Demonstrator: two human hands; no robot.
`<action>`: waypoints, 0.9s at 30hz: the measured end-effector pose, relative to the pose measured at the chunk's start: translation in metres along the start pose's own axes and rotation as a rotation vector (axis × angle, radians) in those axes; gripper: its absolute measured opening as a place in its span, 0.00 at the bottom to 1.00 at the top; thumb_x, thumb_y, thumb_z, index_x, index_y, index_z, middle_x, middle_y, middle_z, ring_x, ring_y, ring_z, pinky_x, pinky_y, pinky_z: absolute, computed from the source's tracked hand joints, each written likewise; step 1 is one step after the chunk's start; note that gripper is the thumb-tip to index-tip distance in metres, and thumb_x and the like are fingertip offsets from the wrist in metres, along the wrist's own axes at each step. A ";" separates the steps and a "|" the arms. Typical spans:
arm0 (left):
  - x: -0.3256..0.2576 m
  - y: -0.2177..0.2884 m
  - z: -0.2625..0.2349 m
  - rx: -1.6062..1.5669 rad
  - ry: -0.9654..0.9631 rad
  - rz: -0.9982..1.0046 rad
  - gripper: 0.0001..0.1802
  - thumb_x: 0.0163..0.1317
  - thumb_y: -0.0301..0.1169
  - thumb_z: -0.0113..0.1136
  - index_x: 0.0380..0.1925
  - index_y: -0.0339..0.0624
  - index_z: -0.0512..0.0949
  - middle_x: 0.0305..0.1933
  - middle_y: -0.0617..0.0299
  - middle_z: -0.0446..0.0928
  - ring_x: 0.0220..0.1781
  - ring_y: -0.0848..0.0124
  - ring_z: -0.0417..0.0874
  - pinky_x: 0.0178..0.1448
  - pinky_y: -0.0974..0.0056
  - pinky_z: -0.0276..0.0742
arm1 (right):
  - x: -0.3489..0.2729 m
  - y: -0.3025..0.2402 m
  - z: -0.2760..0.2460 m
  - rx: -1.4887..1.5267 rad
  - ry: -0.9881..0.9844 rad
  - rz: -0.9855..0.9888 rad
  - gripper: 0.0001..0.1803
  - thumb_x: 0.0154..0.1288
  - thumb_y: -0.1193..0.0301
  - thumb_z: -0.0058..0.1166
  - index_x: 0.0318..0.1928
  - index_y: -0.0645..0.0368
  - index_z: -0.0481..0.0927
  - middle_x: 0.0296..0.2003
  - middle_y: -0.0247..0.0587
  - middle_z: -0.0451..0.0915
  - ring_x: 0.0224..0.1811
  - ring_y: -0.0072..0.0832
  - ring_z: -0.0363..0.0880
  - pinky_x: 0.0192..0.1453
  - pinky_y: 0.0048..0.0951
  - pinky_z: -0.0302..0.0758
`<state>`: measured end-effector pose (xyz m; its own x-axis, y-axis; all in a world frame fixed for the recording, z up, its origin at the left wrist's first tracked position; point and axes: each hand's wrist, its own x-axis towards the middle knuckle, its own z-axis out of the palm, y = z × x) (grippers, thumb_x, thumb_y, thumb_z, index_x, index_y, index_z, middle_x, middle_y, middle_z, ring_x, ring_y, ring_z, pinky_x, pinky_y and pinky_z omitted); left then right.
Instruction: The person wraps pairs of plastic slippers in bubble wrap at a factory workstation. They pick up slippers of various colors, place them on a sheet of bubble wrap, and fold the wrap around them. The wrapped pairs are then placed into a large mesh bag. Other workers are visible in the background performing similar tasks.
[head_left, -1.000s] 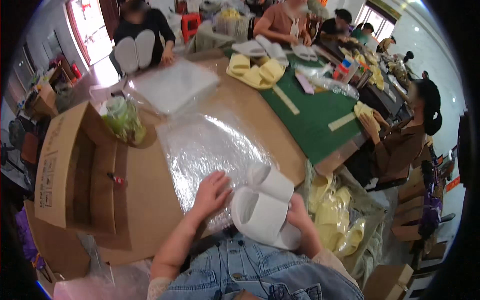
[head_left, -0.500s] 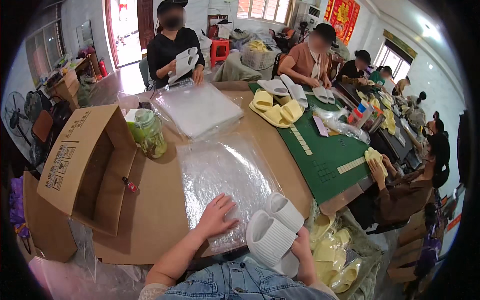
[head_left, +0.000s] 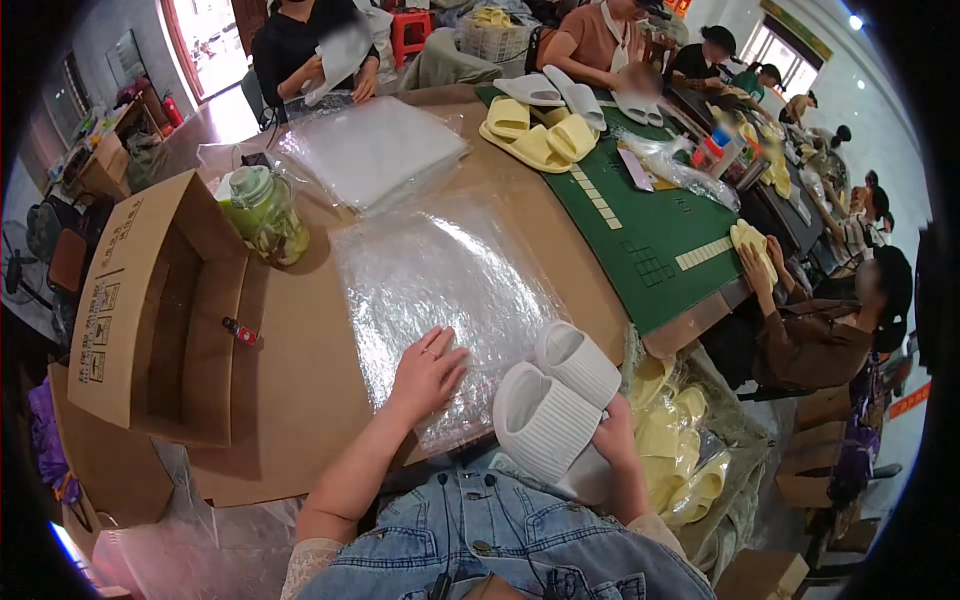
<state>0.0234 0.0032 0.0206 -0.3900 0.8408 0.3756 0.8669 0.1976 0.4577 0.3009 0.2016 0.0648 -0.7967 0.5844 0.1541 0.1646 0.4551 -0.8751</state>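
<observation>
My left hand [head_left: 428,375] lies with its fingers extended on the near part of a stack of clear plastic bags [head_left: 440,270], holding nothing. A pair of white slide sandals [head_left: 550,425] with ribbed straps is gripped in my right hand [head_left: 617,437], just off the table's near edge. Its fingers are partly hidden behind the sandals. The two slides sit side by side, toes toward me, at the near right corner of the plastic.
An open cardboard box [head_left: 150,320] stands at left, with a small red bottle [head_left: 240,331] and a lidded jar [head_left: 268,215] nearby. Yellow slides [head_left: 690,450] fill a bag at my right. Beyond are more plastic sheets [head_left: 375,150], a green mat [head_left: 640,250] and several co-workers.
The view has tipped downward, so the table and people appear higher. My left hand stays on the plastic and my right keeps hold of the white slides.
</observation>
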 end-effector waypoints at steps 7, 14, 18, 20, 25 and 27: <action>0.007 0.004 -0.003 -0.322 0.123 -0.248 0.13 0.68 0.32 0.56 0.47 0.41 0.85 0.59 0.51 0.80 0.64 0.53 0.77 0.68 0.55 0.71 | 0.004 -0.034 -0.003 -0.088 -0.044 -0.047 0.21 0.56 0.74 0.66 0.52 0.62 0.83 0.51 0.48 0.84 0.55 0.41 0.82 0.58 0.35 0.76; 0.006 0.001 0.001 -0.343 0.162 -0.251 0.15 0.65 0.37 0.61 0.45 0.39 0.85 0.56 0.51 0.81 0.60 0.53 0.78 0.66 0.54 0.73 | -0.002 -0.020 -0.004 -0.102 -0.028 -0.067 0.20 0.54 0.75 0.65 0.51 0.62 0.83 0.46 0.49 0.85 0.51 0.44 0.84 0.55 0.35 0.78; 0.005 0.009 -0.002 -0.053 0.021 -0.145 0.31 0.53 0.47 0.72 0.56 0.44 0.80 0.63 0.50 0.76 0.66 0.51 0.73 0.70 0.51 0.69 | -0.001 -0.004 -0.006 -0.131 0.016 -0.078 0.20 0.54 0.74 0.65 0.49 0.61 0.83 0.45 0.50 0.85 0.49 0.46 0.84 0.52 0.36 0.78; 0.008 0.025 -0.007 0.092 -0.034 -0.128 0.39 0.49 0.50 0.74 0.60 0.47 0.76 0.66 0.50 0.73 0.68 0.49 0.71 0.70 0.49 0.68 | -0.004 0.001 -0.007 -0.154 0.034 -0.061 0.19 0.53 0.73 0.66 0.49 0.60 0.84 0.44 0.50 0.85 0.48 0.47 0.84 0.51 0.37 0.78; 0.002 0.025 0.005 0.105 0.022 -0.060 0.34 0.53 0.46 0.72 0.59 0.46 0.77 0.66 0.49 0.72 0.66 0.49 0.72 0.67 0.49 0.71 | -0.004 0.009 -0.010 -0.239 0.058 -0.036 0.20 0.52 0.72 0.67 0.48 0.59 0.84 0.43 0.51 0.85 0.46 0.50 0.84 0.48 0.39 0.79; 0.004 0.023 0.004 0.049 0.082 -0.065 0.26 0.55 0.41 0.70 0.53 0.46 0.80 0.59 0.53 0.77 0.59 0.52 0.77 0.61 0.53 0.75 | -0.005 0.006 -0.014 -0.255 0.085 -0.027 0.20 0.52 0.72 0.66 0.49 0.58 0.84 0.43 0.51 0.85 0.45 0.50 0.84 0.48 0.39 0.79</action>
<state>0.0429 0.0128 0.0291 -0.4683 0.7816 0.4121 0.8523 0.2766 0.4439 0.3141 0.2111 0.0656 -0.7526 0.6196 0.2231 0.2940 0.6193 -0.7280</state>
